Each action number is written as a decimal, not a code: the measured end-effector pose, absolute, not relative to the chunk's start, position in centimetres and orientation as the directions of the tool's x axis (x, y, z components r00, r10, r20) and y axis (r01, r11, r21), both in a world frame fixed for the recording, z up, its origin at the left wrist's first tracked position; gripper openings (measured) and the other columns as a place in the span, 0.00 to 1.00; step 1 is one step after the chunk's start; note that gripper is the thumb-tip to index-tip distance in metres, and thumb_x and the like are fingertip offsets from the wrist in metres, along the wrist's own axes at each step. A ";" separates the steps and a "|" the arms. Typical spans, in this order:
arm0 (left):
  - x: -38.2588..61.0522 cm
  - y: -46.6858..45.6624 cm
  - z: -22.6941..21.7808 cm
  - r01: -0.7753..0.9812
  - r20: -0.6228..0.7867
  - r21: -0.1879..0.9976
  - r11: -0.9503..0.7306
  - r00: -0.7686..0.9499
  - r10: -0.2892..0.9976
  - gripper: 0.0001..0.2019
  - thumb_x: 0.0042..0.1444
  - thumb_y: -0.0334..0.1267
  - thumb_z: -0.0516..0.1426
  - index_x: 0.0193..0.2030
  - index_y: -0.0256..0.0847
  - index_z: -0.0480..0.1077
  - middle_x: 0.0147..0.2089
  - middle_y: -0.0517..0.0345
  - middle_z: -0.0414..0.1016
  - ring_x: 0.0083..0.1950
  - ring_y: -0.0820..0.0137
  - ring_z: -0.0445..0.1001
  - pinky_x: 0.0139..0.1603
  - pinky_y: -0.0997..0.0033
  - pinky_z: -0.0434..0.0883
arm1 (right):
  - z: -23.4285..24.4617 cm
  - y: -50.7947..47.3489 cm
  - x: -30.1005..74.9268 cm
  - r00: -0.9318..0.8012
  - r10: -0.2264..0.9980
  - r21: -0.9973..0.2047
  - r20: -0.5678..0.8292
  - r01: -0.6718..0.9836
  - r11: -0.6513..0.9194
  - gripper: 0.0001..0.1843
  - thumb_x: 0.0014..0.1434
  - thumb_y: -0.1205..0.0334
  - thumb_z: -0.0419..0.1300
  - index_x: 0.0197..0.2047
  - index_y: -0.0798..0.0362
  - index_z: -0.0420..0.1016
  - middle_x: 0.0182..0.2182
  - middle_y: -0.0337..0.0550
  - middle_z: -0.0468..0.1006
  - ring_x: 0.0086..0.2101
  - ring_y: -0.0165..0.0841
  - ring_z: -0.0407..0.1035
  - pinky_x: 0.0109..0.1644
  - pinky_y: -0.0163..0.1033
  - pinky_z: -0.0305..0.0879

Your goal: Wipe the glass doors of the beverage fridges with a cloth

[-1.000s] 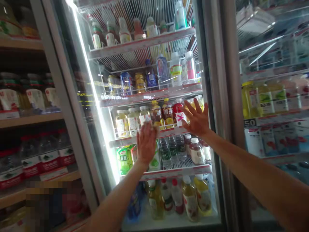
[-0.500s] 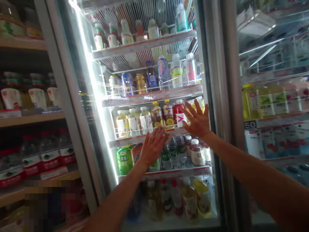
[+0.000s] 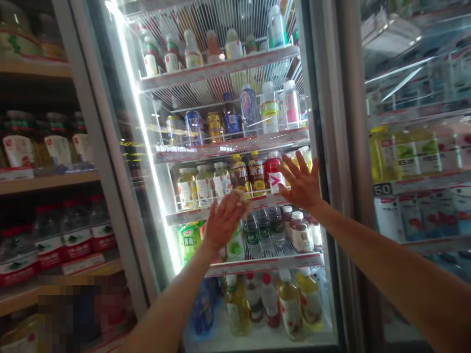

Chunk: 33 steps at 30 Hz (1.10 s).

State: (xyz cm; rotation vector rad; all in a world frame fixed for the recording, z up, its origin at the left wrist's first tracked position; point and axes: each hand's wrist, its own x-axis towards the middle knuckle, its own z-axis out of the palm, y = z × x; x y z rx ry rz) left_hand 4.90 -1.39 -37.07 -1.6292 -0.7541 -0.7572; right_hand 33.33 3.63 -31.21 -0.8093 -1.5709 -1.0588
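Note:
I face a lit drinks fridge with its glass door (image 3: 127, 162) closed. My left hand (image 3: 222, 221) lies against the glass at mid height, fingers together, pressing a small pale cloth (image 3: 242, 198) under the fingertips. My right hand (image 3: 300, 184) rests flat on the glass near the door's right frame (image 3: 328, 147), fingers spread and holding nothing. Behind the glass, wire shelves carry rows of bottles; a red-labelled bottle (image 3: 273, 172) stands just left of my right hand.
Wooden shelves (image 3: 44, 182) with bottled drinks stand at the left. A second fridge door (image 3: 415, 147) with yellow bottles and a price tag is at the right. The bottom shelf holds several tall bottles (image 3: 289, 304).
My left hand has swept right across the glass and then back a little to the left and down. My right hand has stayed in place on the glass.

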 end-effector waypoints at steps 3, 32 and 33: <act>1.3 -2.2 -36.0 0.977 0.982 -0.187 -0.105 0.189 0.003 0.23 0.61 0.35 0.48 0.63 0.40 0.57 0.68 0.46 0.53 0.70 0.62 0.43 0.68 0.52 0.46 | -31.2 3.5 33.2 -0.241 0.011 0.218 0.971 0.895 0.389 0.29 0.57 0.51 0.49 0.62 0.42 0.57 0.63 0.37 0.57 0.64 0.47 0.41 0.63 0.65 0.33; -3.7 -2.8 -41.0 0.907 0.894 0.412 -0.085 -0.420 -0.153 0.24 0.63 0.40 0.43 0.64 0.34 0.54 0.68 0.37 0.49 0.70 0.57 0.44 0.65 0.43 0.49 | -31.2 3.7 33.4 -0.243 -0.006 0.224 0.970 0.885 0.407 0.30 0.57 0.51 0.47 0.63 0.43 0.56 0.63 0.39 0.57 0.64 0.47 0.40 0.63 0.64 0.32; -2.9 -2.5 -41.1 0.903 0.887 0.418 -0.095 -0.429 -0.171 0.24 0.63 0.39 0.43 0.64 0.34 0.53 0.68 0.37 0.49 0.70 0.58 0.44 0.66 0.43 0.48 | -31.3 3.7 33.4 -0.246 -0.005 0.227 0.969 0.883 0.411 0.30 0.57 0.51 0.48 0.63 0.43 0.56 0.64 0.39 0.57 0.64 0.47 0.40 0.63 0.64 0.32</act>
